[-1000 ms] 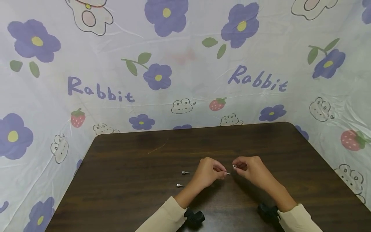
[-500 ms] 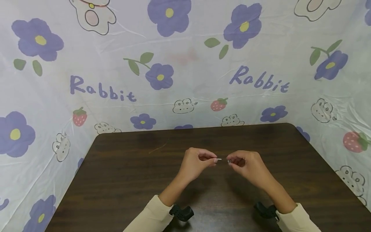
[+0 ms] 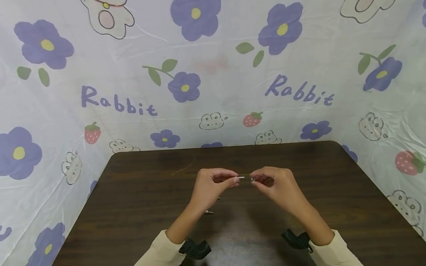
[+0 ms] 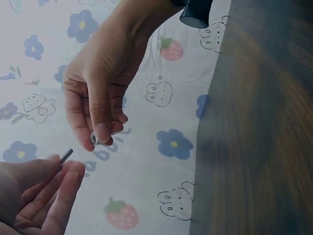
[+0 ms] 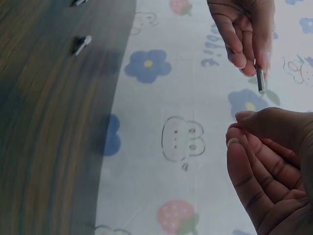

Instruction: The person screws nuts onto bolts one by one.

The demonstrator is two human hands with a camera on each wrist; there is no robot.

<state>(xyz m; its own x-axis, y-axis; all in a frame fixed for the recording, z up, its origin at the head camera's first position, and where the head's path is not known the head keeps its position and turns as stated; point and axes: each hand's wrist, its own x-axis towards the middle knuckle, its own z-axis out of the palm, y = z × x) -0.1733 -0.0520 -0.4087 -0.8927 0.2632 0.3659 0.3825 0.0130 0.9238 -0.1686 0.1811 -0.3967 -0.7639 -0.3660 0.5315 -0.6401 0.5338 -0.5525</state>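
Observation:
In the head view my left hand [image 3: 209,188] pinches a bolt between thumb and fingertips. The bolt's bare silver shank [image 3: 241,177] points right; its head is hidden in the fingers. Facing it, my right hand [image 3: 277,186] pinches a small metal nut [image 3: 253,178]. A short gap separates shank and nut, both held above the table. The left wrist view shows the nut's ring [image 4: 94,139] at the right fingertips and the bolt [image 4: 65,155] tilted up from the left hand. From the right wrist the bolt [image 5: 260,81] is visible, but the nut is hidden.
Two more bolts lie on the brown wooden table [image 3: 139,207]: one bolt [image 3: 208,212] beside the left wrist, another [image 3: 218,198] mostly behind that hand. A patterned cloth [image 3: 213,92] hangs behind the table and along its sides. Each wrist wears a black camera [image 3: 196,249].
Both hands have risen and moved left, away from the table's front, with bolt and nut still pinched. The two lying bolts, fully visible a second ago, are now partly covered by the left hand.

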